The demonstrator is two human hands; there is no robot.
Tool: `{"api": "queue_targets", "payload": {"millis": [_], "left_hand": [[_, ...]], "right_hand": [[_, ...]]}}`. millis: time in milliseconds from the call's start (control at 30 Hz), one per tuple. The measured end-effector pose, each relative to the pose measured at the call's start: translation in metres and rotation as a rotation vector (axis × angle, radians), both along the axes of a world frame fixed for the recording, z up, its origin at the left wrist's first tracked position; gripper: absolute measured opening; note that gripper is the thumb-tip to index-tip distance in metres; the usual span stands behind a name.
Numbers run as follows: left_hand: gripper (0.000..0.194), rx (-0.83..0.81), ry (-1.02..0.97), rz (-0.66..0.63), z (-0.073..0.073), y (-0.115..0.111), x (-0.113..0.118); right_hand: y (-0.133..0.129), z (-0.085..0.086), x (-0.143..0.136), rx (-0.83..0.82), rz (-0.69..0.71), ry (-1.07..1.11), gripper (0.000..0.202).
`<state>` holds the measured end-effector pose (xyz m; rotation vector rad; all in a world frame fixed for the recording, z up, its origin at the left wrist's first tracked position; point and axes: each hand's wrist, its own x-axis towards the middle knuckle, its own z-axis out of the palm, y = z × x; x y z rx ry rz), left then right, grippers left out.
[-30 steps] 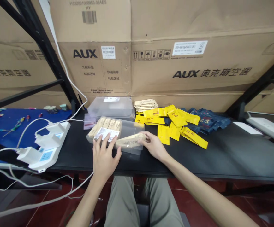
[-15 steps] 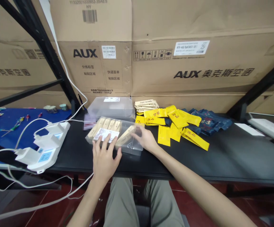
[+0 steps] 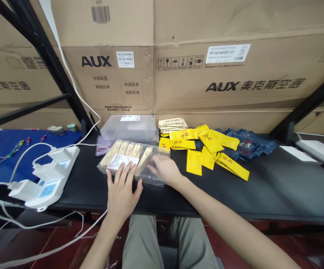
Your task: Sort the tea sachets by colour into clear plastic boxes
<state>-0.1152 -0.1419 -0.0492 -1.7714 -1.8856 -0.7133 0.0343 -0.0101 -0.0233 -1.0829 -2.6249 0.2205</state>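
A clear plastic box (image 3: 158, 181) lies at the front of the black table, with a white label (image 3: 117, 163) on its front. Inside stands a row of beige paper packets (image 3: 124, 148), and one beige packet (image 3: 144, 158) leans apart, to their right. My left hand (image 3: 122, 186) rests on the box's front with spread fingertips over the label's lower edge. Within the right part of the box, my right hand (image 3: 164, 169) has its thumb and fingers apart beside the separate packet. Some of its fingers are hidden.
Behind sits a closed clear box (image 3: 128, 129). Beige packets (image 3: 171, 124), yellow packets (image 3: 194, 161) and dark blue packets (image 3: 251, 144) lie to the right. A white power strip (image 3: 48, 186) with plugs and cables is at left. Large cartons (image 3: 184, 97) stand at the back.
The separate beige packet has swung more upright and shifted left towards the row. My right hand has moved down and left, off the packet's upper end. My left hand stays on the box.
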Motion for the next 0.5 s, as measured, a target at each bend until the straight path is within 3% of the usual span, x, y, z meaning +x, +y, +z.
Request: {"api": "queue_targets", "payload": {"millis": [233,500], "left_hand": [[0.049,0.013,-0.004,-0.013,-0.001,0.0,-0.001],[0.045,-0.022,0.052,-0.002,0.002,-0.001,0.0]], "right_hand": [[-0.007,-0.014,0.007,-0.033,0.222,0.164,0.037],[-0.005,-0.015,0.007,-0.031,0.304,0.163,0.046]]}}
